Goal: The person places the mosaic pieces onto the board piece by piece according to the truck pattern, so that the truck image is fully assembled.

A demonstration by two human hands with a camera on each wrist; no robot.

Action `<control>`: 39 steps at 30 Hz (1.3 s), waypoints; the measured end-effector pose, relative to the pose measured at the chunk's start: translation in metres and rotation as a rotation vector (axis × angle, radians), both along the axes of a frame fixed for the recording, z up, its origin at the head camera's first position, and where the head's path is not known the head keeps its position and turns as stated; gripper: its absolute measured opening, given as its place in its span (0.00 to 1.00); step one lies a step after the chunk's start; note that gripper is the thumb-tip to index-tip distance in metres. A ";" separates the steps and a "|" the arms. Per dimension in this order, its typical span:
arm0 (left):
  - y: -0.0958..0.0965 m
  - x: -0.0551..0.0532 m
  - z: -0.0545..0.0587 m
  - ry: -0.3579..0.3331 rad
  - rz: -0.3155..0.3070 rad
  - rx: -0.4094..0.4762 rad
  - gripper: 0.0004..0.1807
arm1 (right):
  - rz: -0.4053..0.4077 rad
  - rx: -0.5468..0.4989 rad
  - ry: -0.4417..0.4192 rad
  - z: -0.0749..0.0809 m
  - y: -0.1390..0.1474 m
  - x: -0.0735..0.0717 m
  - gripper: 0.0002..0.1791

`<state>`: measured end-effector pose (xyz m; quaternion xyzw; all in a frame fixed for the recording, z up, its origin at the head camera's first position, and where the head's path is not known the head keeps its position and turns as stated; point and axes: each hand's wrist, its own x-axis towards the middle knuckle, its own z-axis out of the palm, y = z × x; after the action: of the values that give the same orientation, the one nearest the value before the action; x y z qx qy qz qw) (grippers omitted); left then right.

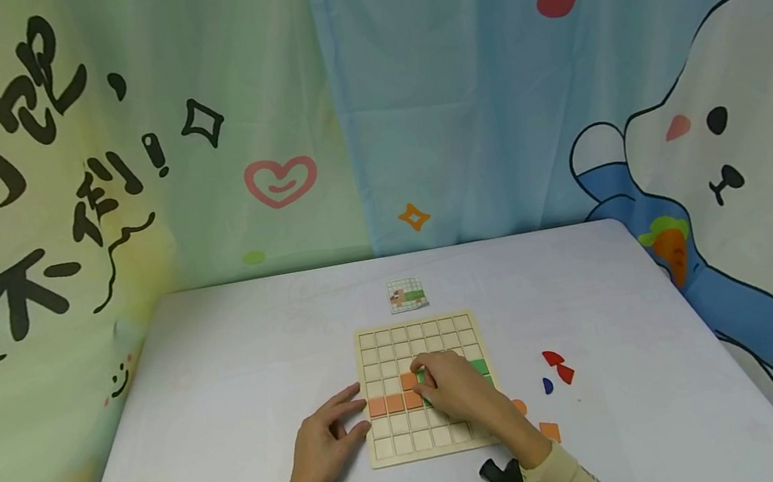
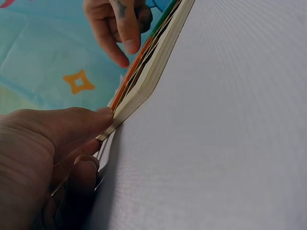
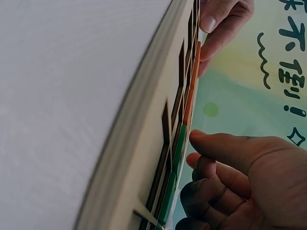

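Note:
A pale wooden grid board [image 1: 393,446] lies on the white table. Orange square tiles [image 1: 393,403] fill part of a row at its left, and another orange tile [image 1: 408,381] sits just above. Green tiles [image 1: 481,367] show to the right, partly covered by my right hand [image 1: 458,385]. That hand is over the middle of the board, thumb and index fingertips close beside the upper orange tile, with nothing visible between them. My left hand [image 1: 323,445] touches the board's left edge with its fingers extended. In the left wrist view its thumb [image 2: 103,111] rests at the board's corner.
A small printed picture card [image 1: 406,295] lies behind the board. To the right are red pieces [image 1: 565,374], a blue piece [image 1: 548,386], an orange round piece [image 1: 519,406] and an orange square [image 1: 550,431]. Printed curtains [image 1: 431,141] hang behind the table.

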<state>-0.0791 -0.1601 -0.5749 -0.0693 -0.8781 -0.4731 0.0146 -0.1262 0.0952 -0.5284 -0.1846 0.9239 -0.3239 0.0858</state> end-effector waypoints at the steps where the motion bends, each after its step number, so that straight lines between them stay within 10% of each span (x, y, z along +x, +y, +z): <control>1: 0.000 0.000 0.000 -0.001 0.000 0.003 0.17 | -0.001 -0.001 -0.003 0.000 0.000 0.000 0.14; 23: 0.000 -0.001 -0.002 0.021 0.008 -0.012 0.17 | -0.083 -0.047 -0.020 0.017 0.045 0.013 0.15; 39: 0.001 0.000 0.000 0.021 0.005 -0.010 0.17 | -0.175 -0.088 -0.089 0.027 0.110 0.049 0.13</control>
<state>-0.0792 -0.1594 -0.5749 -0.0719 -0.8804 -0.4681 0.0246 -0.0774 0.2048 -0.5018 -0.0920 0.9167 -0.3783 0.0898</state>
